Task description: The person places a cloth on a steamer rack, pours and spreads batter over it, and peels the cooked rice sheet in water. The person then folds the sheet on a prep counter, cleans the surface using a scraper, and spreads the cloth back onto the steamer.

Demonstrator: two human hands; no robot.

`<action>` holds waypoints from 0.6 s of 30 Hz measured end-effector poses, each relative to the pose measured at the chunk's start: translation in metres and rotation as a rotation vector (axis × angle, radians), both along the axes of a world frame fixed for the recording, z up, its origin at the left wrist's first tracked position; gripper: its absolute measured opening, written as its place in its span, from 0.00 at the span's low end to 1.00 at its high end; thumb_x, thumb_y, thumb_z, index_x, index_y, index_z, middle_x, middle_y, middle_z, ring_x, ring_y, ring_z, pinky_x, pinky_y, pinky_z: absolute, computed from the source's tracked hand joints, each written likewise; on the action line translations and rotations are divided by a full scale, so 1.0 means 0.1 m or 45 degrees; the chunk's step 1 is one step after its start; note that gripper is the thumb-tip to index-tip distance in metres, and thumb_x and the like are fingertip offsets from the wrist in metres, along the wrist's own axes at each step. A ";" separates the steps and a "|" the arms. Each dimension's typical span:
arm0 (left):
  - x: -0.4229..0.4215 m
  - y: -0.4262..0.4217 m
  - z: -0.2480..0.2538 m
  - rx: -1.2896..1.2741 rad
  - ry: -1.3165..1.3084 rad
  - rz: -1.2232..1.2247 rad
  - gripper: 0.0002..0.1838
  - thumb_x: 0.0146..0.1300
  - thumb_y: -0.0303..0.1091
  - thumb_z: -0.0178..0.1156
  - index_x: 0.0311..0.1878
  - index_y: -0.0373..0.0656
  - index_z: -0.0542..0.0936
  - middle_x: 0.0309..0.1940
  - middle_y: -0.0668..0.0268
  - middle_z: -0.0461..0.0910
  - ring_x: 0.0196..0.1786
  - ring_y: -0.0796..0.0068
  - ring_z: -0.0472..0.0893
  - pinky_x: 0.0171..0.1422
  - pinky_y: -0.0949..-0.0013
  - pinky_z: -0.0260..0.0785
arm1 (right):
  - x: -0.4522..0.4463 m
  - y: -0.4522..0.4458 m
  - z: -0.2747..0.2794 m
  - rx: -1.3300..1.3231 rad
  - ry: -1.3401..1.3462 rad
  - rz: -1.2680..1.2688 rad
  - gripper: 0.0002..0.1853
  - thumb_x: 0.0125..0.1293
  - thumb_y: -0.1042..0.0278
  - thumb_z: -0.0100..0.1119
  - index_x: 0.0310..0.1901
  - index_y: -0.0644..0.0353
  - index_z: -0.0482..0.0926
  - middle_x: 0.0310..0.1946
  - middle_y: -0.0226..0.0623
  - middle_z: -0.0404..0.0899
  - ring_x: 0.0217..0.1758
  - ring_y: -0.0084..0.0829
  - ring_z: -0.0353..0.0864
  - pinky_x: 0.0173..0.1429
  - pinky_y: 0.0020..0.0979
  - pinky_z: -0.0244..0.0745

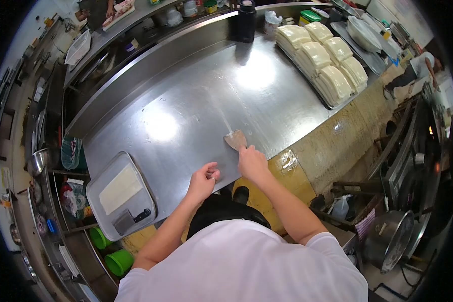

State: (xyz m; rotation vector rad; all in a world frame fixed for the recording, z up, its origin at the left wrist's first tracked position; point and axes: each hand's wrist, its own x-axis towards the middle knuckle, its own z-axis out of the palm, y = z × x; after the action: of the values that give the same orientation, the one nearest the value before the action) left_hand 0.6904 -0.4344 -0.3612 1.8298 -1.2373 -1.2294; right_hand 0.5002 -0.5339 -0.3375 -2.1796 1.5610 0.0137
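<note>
A steel desk [196,100] fills the middle of the frame. Glossy pale sheets [319,60] stand in stacks at the upper right. At the lower left, a tray [146,194] carries a white slab [121,189]. The left hand [202,181], just below centre, is near the desk's front edge, its fingers loosely curled and partly apart. Right of it, the right hand [251,162] has its fingers wrapped around the handle of a scraper [234,140], whose blade lies at a pale streak near the centre.
</note>
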 end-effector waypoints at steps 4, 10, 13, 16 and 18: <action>0.22 -0.34 -0.10 -0.077 0.033 0.028 0.20 0.73 0.30 0.63 0.65 0.35 0.78 0.44 0.62 0.85 0.41 0.76 0.84 0.48 0.69 0.79 | 0.24 -0.36 -0.07 -0.026 0.015 0.021 0.10 0.67 0.73 0.55 0.46 0.67 0.80 0.46 0.60 0.82 0.48 0.58 0.88 0.53 0.49 0.84; 0.45 -0.87 -0.18 -0.148 0.174 0.139 0.20 0.71 0.32 0.64 0.63 0.36 0.80 0.45 0.59 0.88 0.42 0.73 0.86 0.50 0.67 0.79 | 0.64 -0.99 -0.05 -0.014 0.093 0.038 0.10 0.68 0.72 0.55 0.46 0.66 0.81 0.45 0.57 0.83 0.49 0.56 0.88 0.54 0.50 0.84; 0.56 -1.04 -0.14 -0.139 0.188 0.144 0.20 0.71 0.32 0.64 0.63 0.36 0.80 0.45 0.60 0.88 0.43 0.73 0.86 0.50 0.68 0.79 | 0.87 -1.28 -0.13 -0.064 0.087 0.027 0.10 0.69 0.71 0.55 0.46 0.66 0.81 0.45 0.58 0.83 0.49 0.57 0.87 0.54 0.51 0.83; 0.66 -1.12 -0.23 -0.117 0.250 0.173 0.20 0.71 0.31 0.64 0.64 0.36 0.80 0.45 0.60 0.88 0.42 0.73 0.86 0.50 0.68 0.79 | 1.05 -1.57 -0.21 -0.097 0.074 0.007 0.12 0.71 0.72 0.53 0.51 0.66 0.79 0.47 0.59 0.82 0.48 0.58 0.87 0.52 0.52 0.83; 0.70 -1.14 -0.27 -0.131 0.243 0.161 0.20 0.72 0.31 0.64 0.64 0.36 0.80 0.45 0.60 0.88 0.42 0.74 0.86 0.50 0.68 0.79 | 1.15 -1.73 -0.27 -0.164 0.055 -0.002 0.14 0.72 0.71 0.52 0.56 0.64 0.77 0.48 0.59 0.80 0.48 0.58 0.86 0.51 0.53 0.82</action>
State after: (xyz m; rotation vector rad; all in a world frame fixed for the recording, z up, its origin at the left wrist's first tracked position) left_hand 0.7603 -0.5481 -0.3881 1.6488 -1.0437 -1.2164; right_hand 0.6149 -0.7071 -0.3643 -2.2904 1.6286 -0.0420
